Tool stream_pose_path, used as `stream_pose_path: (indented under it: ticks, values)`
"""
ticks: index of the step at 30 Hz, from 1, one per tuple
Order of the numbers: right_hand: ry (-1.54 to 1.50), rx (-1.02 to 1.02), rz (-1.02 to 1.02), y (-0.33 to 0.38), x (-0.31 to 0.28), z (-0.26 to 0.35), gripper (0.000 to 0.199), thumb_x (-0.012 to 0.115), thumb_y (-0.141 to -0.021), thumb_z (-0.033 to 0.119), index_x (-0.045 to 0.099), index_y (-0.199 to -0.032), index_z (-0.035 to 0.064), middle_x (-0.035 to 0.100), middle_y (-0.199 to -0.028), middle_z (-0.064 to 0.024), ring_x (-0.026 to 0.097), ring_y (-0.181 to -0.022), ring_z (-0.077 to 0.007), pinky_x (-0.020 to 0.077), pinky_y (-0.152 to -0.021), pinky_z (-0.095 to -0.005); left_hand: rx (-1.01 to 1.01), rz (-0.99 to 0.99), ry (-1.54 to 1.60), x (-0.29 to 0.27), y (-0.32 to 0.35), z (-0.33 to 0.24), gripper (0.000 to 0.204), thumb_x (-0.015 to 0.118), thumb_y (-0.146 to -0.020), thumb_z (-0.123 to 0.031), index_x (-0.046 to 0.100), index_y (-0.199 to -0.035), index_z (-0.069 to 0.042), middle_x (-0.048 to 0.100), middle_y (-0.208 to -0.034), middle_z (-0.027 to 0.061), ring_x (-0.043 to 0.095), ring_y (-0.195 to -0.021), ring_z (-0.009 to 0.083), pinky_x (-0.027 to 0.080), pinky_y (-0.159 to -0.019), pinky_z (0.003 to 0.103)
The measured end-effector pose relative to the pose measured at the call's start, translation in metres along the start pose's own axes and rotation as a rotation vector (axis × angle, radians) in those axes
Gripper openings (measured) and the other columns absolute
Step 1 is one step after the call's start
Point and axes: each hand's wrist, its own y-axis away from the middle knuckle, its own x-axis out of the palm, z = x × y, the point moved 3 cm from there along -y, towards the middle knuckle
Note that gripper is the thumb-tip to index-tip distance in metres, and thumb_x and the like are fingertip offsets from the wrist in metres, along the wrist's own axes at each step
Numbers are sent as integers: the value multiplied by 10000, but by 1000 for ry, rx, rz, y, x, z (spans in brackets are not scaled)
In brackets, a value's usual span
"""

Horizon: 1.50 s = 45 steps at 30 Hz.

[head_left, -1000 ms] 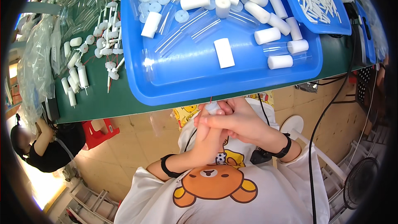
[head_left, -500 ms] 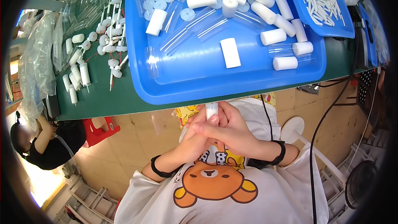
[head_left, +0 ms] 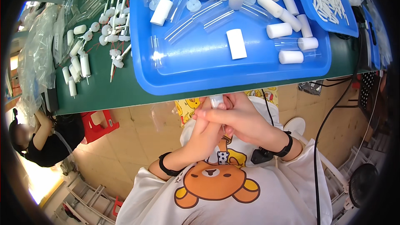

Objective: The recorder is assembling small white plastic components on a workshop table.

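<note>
Assembly appears to be in an early-to-middle stage: finished white units point(head_left: 85, 64) lie on the green bench point(head_left: 125, 89) at upper left of the frame, while many white cylinders point(head_left: 236, 43) and clear tubes point(head_left: 187, 23) remain loose in the blue tray point(head_left: 200, 73) at upper centre. Just below the tray's near edge, at frame centre, the left hand point(head_left: 206, 135) and right hand point(head_left: 243, 121) are pressed together, fingers closed narrowly around one clear tube with a white end point(head_left: 216, 101). Only the tube's top shows above the fingers.

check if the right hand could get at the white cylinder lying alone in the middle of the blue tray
Probably not yet: the right hand is clasped with the left hand around a small clear tube, though the white cylinder lies uncovered.
</note>
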Motion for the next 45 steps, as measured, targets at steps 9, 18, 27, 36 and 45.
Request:
stream_pose_path:
  ticks: [9, 18, 27, 36, 45]
  values:
    - [-142, -58, -45, 5, 13, -30, 270, 608, -846, 154, 471, -1028, 9, 612, -959, -123, 525, -623, -42, 364, -436, -156, -43, -5, -162, -5, 14, -18, 163, 423, -969, -246, 440, -1005, -87, 438, -761, -9, 379, -589, 65, 324, -512, 219]
    - [-192, -229, -110, 0, 20, -41, 250, 550, -875, 155, 469, -1052, -2, 615, -973, -153, 618, -800, -146, 498, -562, -200, -30, -15, -317, -16, 12, -24, 152, 432, -964, -214, 474, -939, -70, 469, -766, -17, 396, -602, 33, 310, -480, 189]
    - [-160, -86, -68, -5, 23, -33, 286, 591, -856, 180, 481, -1066, 21, 588, -903, -68, 582, -704, -93, 485, -537, -206, 27, -129, -252, -11, 10, -29, 198, 427, -967, -247, 479, -963, -56, 455, -679, -20, 383, -516, 35, 316, -439, 188]
    - [204, -479, 118, 48, 29, -9, 535, 673, -808, 139, 408, -1253, 6, 535, -1087, -86, 552, -929, -125, 465, -779, -252, -42, 425, -221, -6, 32, -37, 668, 260, -914, -572, 538, -1010, 27, 575, -825, 79, 571, -669, 161, 471, -614, 264]
    - [319, -668, 131, 47, 24, 24, 217, 644, -793, 47, 615, -1004, 9, 580, -1012, -96, 566, -913, -157, 434, -821, -287, -109, 481, -220, 2, 36, -42, 707, 272, -885, -606, 502, -1085, 32, 519, -794, 47, 405, -621, 118, 356, -585, 250]
